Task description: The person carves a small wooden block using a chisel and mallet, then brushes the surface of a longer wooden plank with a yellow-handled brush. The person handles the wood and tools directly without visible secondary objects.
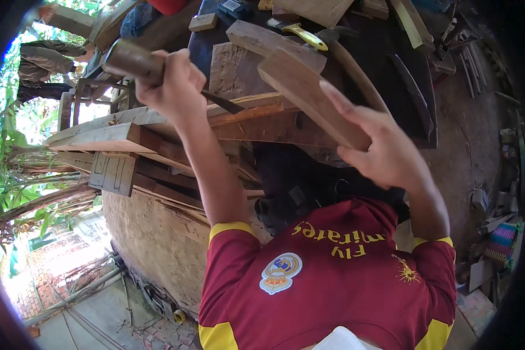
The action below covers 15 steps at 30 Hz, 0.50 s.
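Note:
My left hand (172, 87) grips a chisel by its thick cylindrical handle (128, 60), the narrow dark blade (227, 104) angled down to the right. My right hand (372, 137) is wrapped round a rectangular wooden bar (300, 93), held raised and slanting over the workbench. Beneath and behind them are a long board (256, 114), a rough wood block (226, 67) and a pale beam (274, 44). A yellow-handled brush (302, 34) lies near a curved wooden handle (359, 73) at the back of the dark bench top (402, 116).
Stacked planks (99, 137) jut out on the left beside a rough low wall (140, 233). A long saw-like blade (413, 93) and offcuts (417, 35) lie on the right. Clutter (496, 239) lines the floor at far right; plants (29, 204) grow at far left.

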### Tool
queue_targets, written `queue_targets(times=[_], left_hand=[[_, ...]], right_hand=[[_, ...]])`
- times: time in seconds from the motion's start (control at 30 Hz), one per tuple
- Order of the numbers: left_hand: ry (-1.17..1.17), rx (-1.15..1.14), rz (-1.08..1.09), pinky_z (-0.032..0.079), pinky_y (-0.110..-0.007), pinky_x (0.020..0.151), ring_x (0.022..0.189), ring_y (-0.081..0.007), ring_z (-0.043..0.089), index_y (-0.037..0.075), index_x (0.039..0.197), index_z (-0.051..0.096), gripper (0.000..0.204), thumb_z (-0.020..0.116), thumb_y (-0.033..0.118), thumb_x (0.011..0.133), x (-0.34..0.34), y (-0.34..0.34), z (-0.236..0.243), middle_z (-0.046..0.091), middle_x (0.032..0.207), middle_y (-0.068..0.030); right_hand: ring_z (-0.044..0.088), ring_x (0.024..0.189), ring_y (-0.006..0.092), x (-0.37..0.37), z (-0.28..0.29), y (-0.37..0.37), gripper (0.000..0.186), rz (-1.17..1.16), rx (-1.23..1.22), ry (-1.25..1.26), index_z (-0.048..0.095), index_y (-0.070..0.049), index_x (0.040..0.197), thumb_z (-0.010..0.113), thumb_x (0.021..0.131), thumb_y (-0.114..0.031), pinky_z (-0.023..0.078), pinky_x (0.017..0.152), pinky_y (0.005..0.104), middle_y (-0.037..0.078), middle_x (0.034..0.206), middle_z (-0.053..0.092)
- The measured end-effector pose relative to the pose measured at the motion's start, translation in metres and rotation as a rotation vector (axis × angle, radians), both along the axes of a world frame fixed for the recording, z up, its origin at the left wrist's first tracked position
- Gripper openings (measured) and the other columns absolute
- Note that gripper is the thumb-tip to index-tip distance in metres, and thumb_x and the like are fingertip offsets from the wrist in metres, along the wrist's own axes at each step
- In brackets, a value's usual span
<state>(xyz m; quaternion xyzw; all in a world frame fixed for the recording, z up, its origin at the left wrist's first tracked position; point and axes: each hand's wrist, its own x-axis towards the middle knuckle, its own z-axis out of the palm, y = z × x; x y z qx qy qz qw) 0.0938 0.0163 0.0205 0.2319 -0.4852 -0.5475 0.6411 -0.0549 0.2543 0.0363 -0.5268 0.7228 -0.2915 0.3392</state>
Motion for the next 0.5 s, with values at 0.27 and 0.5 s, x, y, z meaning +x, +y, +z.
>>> queue_targets(times=[0.27, 0.5], left_hand=[[0.103, 0.011, 0.086, 0.021, -0.023, 0.032, 0.033, -0.0076, 0.032, 0.006, 0.076, 0.052, 0.019, 0.060, -0.011, 0.072, 0.029, -0.003, 0.009, 0.038, 0.049, 0.0001], [0.005, -0.053, 0.056, 0.022, -0.023, 0.032, 0.033, -0.0069, 0.034, 0.004, 0.073, 0.051, 0.017, 0.061, -0.010, 0.072, 0.005, 0.006, 0.005, 0.041, 0.047, 0.0000]], right_hand=[[0.059, 0.088, 0.0360, 0.012, -0.038, 0.008, 0.087, -0.055, -0.144, 0.030, 0.025, -0.029, 0.151, 0.061, 0.076, -0.003, 0.047, 0.084, 0.0400, 0.019, 0.093, 0.058], [0.059, 0.085, 0.0350, 0.010, -0.037, 0.007, 0.088, -0.048, -0.158, 0.034, 0.025, -0.030, 0.151, 0.062, 0.076, -0.001, 0.047, 0.082, 0.0402, 0.018, 0.091, 0.057]])
